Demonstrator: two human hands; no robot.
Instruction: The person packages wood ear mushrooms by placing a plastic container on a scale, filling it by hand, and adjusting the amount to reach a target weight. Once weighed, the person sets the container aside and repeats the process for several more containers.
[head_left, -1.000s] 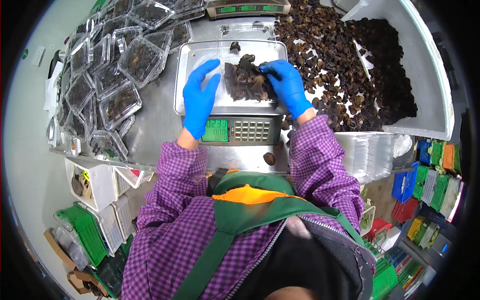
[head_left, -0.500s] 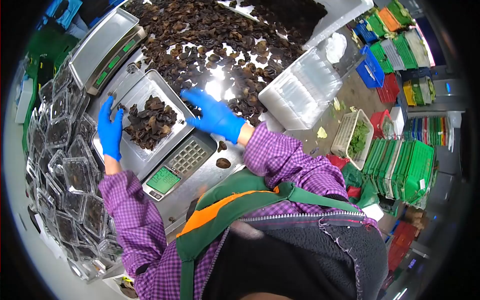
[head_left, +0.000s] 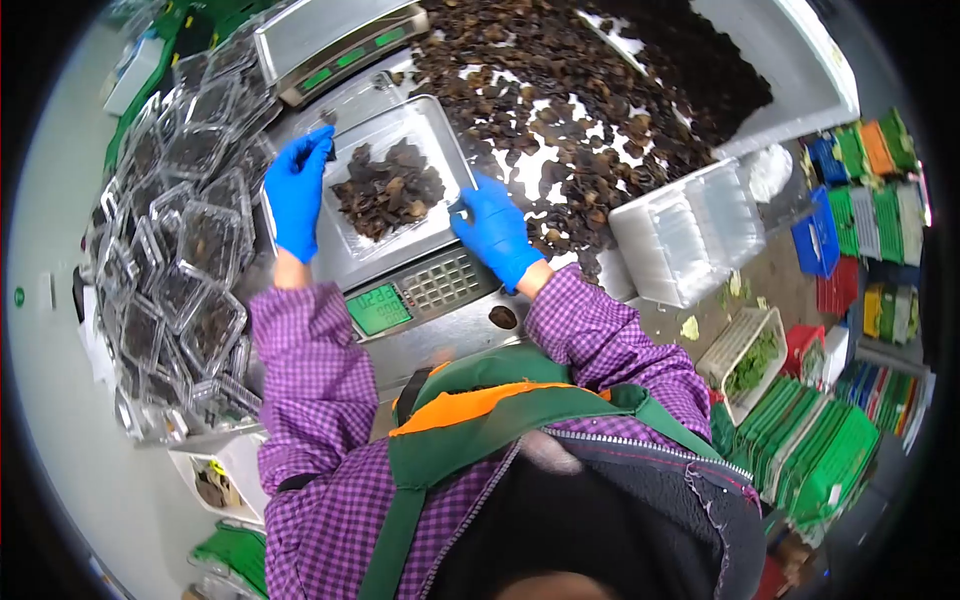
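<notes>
A clear plastic tray (head_left: pixel 432 228) holding a heap of dark wood ear mushrooms (head_left: pixel 388 188) rests on the metal pan of a digital scale (head_left: pixel 440 283). Its green display (head_left: pixel 378 309) is lit. My left hand (head_left: pixel 296 192), in a blue glove, is at the tray's left side, fingertips pinched together with a small dark piece of wood ear at their tips. At the pan's right edge is my right hand (head_left: pixel 496 230), also blue-gloved, its fingers curled; a small dark bit shows by the thumb, too little to name surely.
Loose wood ears (head_left: pixel 560 110) cover the surface beyond the scale. Clear clamshell boxes (head_left: pixel 205 240) are heaped at left. A second scale (head_left: pixel 340 35) stands behind. A white box of clear plastic trays (head_left: pixel 680 235) is at right, with green crates (head_left: pixel 805 450) farther off.
The view has shifted, so the scale appears farther right. My right hand has come in from beyond the pan to its right edge, fingers closing. My left hand's fingers have drawn together.
</notes>
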